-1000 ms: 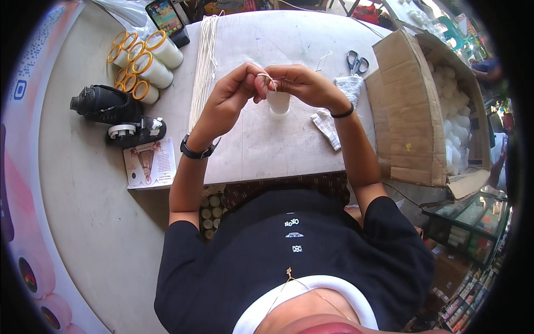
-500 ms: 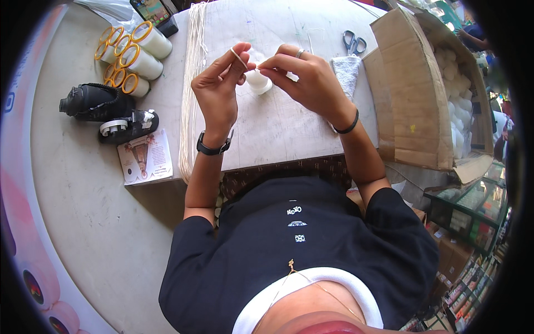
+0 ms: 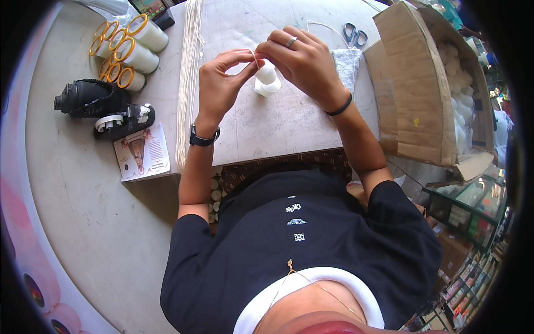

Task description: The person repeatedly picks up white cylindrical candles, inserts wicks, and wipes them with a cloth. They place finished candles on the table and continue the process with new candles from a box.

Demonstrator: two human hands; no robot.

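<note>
Above the white table, my left hand (image 3: 222, 83) and my right hand (image 3: 303, 64) meet with fingertips pinched together. Between them runs a thin white string (image 3: 256, 57), bent in a small loop at the fingertips. Both hands are closed on it. Just under the fingers stands a white, smooth, rounded piece (image 3: 268, 88), possibly a candle, with its upper part close to my fingertips; I cannot tell whether they touch. A long bundle of off-white strings (image 3: 188, 83) hangs over the table's near edge, left of my left hand.
Black-handled scissors (image 3: 354, 37) and a folded white cloth (image 3: 347, 67) lie to the right. Beyond stands an open cardboard box (image 3: 414, 83) of white pieces. At left are several white cylinders with yellow rims (image 3: 133, 55), a black bottle (image 3: 92, 99) and a printed card (image 3: 142, 153).
My hands have come closer together, the left turning inward and the right rising slightly. The string that circled my left fingers is now a small loop pinched between both hands' fingertips.
</note>
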